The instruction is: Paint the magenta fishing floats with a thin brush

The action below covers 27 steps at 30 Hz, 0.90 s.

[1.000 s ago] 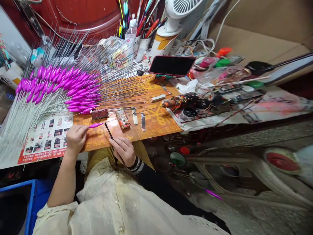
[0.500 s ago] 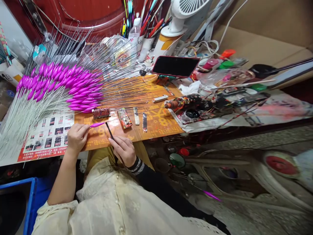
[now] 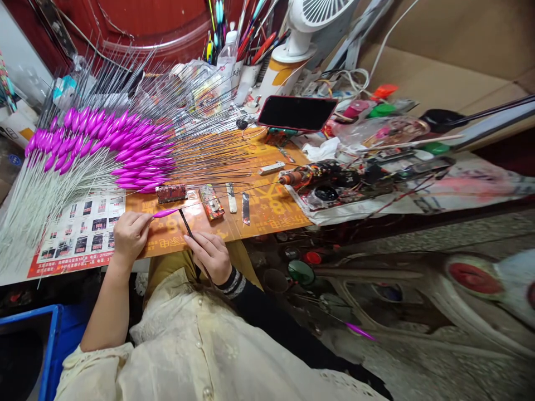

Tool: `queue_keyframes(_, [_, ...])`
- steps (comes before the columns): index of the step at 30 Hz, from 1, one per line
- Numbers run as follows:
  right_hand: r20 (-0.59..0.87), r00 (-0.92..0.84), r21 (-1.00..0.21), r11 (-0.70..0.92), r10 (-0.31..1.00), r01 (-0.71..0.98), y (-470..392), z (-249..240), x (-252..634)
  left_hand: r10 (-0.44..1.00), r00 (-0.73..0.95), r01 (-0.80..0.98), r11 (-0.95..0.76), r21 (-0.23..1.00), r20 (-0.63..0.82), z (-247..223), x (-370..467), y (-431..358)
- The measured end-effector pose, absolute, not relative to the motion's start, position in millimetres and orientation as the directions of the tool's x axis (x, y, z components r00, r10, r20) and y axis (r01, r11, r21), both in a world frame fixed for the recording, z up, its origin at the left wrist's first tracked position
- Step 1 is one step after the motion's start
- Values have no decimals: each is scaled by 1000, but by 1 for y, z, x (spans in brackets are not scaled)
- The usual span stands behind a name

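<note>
My left hand point(image 3: 129, 231) is closed on one end of a magenta fishing float point(image 3: 165, 213) over the front of the table. The float's thin dark stem runs right toward an orange-brown tip on a paint-stained rotary device point(image 3: 295, 177). In my right hand point(image 3: 212, 255) is a slim dark brush-like stick point(image 3: 186, 224), pinched in the fingers. Its upper end meets the float's stem just right of the magenta body; whether it presses on it I cannot tell. A large pile of similar magenta floats point(image 3: 144, 161) lies at the left, pale stems toward me and dark stems pointing away.
Paint-stained blocks point(image 3: 212, 203) and small strips point(image 3: 246, 209) lie on the orange table covering point(image 3: 271, 209). Behind stand a phone point(image 3: 297, 113), a white fan point(image 3: 298, 42) and a bottle point(image 3: 228, 51). Another magenta float point(image 3: 360, 331) is low at right. A blue bin point(image 3: 56, 340) stands lower left.
The whole view has shifted slightly to the left. Both hands keep their hold, and the float and dark stick stay in nearly the same places relative to each other.
</note>
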State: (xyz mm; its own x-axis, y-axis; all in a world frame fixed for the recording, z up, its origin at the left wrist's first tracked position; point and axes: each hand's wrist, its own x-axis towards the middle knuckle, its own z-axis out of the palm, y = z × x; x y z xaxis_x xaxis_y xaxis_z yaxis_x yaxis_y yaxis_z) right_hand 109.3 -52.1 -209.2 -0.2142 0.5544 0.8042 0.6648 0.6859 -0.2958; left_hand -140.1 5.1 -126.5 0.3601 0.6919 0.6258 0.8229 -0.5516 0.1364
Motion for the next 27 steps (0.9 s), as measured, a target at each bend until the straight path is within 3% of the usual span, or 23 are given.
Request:
queue_keyframes(15, [824, -202, -284, 695, 530, 661, -51, -208, 110, 677, 382, 829, -551, 90, 629, -126, -140, 6])
queue_keyframes(22, [849, -235, -270, 771, 473, 577, -53, -210, 121, 683, 411, 840, -541, 39, 604, -120, -141, 1])
queue_keyframes(27, [873, -231, -250, 803, 428, 541, -53, -210, 122, 688, 280, 897, -437, 73, 670, -91, -160, 13])
